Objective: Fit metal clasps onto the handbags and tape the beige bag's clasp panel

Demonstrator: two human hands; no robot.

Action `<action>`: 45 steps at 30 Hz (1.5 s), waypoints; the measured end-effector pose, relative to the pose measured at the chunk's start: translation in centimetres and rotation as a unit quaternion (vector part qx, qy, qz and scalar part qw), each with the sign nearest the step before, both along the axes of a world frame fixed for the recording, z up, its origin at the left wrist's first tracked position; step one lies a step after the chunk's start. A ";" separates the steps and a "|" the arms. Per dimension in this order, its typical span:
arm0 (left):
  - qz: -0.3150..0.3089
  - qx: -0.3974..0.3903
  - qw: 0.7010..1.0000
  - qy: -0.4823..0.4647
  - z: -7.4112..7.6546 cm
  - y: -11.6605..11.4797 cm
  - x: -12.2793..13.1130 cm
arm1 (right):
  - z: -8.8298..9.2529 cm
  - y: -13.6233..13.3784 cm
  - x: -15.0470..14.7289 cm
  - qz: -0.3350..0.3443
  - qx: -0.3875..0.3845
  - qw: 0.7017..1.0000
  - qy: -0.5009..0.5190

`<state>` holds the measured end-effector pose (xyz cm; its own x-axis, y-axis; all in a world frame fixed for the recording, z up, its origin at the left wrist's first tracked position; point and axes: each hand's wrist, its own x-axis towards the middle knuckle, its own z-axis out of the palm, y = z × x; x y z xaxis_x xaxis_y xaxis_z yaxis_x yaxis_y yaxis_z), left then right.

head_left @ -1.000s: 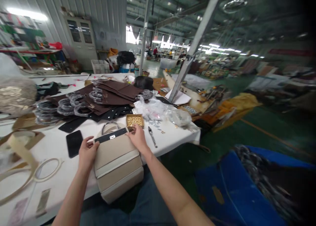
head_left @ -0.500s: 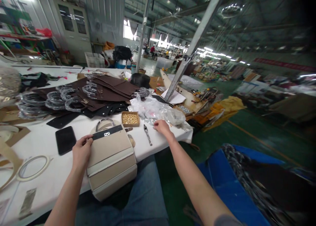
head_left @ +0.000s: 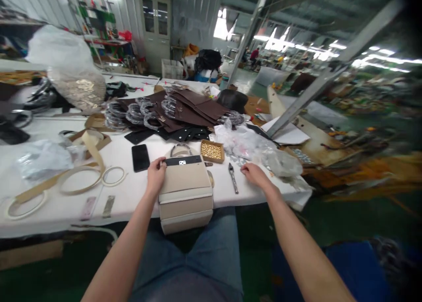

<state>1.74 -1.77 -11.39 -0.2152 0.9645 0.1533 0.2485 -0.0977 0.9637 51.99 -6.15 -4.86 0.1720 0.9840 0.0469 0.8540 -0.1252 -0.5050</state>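
A beige handbag (head_left: 186,177) with a dark band, a small metal fitting and a looped handle lies at the table's front edge, its lower part hanging over my lap. My left hand (head_left: 156,173) pinches the bag's upper left corner, fingers closed on the dark band's end. To the right, my right hand (head_left: 256,175) is at the table top with its fingertips pressed together; whatever may be between them is too small to make out. A metal hand tool (head_left: 233,179) lies between the bag and that hand. Behind the bag sits a small box of gold-coloured studs (head_left: 212,151).
A black phone (head_left: 140,158) and tape rolls (head_left: 114,176) lie to the left. Brown bag panels (head_left: 194,106) with plastic-wrapped handles are piled behind. A clear plastic bag (head_left: 244,143) spreads beyond my right hand, near a slanting metal post (head_left: 316,80).
My view has swung to the left, so everything appears farther right. Both hands keep about the same places, the left on the handbag and the right beside the plastic bag.
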 end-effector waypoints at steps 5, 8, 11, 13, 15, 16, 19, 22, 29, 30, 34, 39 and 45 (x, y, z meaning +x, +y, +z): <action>0.025 0.013 1.000 -0.012 0.0 0.1 0.3 | 3.1 -0.4 -6.3 0.047 0.168 0.981 0.082; 0.034 0.023 0.999 -0.025 -0.2 0.0 0.6 | 4.1 -1.2 -14.1 0.074 0.199 0.969 0.127; 0.029 0.019 0.999 -0.038 -0.2 0.0 0.5 | 3.4 -1.2 -22.4 0.153 0.174 0.941 0.246; 0.023 0.016 0.999 -0.039 -0.1 0.1 0.2 | 2.2 -0.6 -26.3 0.191 0.146 0.924 0.297; 0.018 0.013 0.999 -0.043 0.1 0.1 -0.1 | 0.6 0.1 -28.3 0.196 0.127 0.918 0.321; 0.012 0.010 0.999 -0.047 0.2 0.0 -0.2 | -0.2 0.5 -28.6 0.188 0.121 0.917 0.331; -0.006 0.003 0.999 -0.050 0.5 -0.3 -0.4 | -2.1 1.3 -27.9 0.161 0.100 0.905 0.380; 0.005 0.014 1.000 -0.019 0.6 -0.6 -0.3 | -2.8 1.4 -26.7 0.161 0.089 0.889 0.419; 0.006 0.016 1.000 -0.007 0.4 -0.5 -0.4 | -0.9 1.1 -27.3 0.200 0.072 0.932 0.293; 0.000 0.016 1.000 -0.013 0.3 -0.4 -0.5 | -0.6 1.0 -27.6 0.217 0.087 0.936 0.263; -0.017 0.010 1.000 -0.019 0.3 -0.3 -0.8 | -0.6 -0.4 -28.5 0.277 0.145 0.932 0.185; 0.003 0.013 1.000 0.026 0.4 -0.5 -0.1 | -2.0 -1.4 -27.8 0.157 0.200 0.955 0.151; 0.025 0.040 0.996 0.078 0.8 -0.9 0.8 | -1.0 -0.3 -26.4 0.243 0.199 0.949 0.035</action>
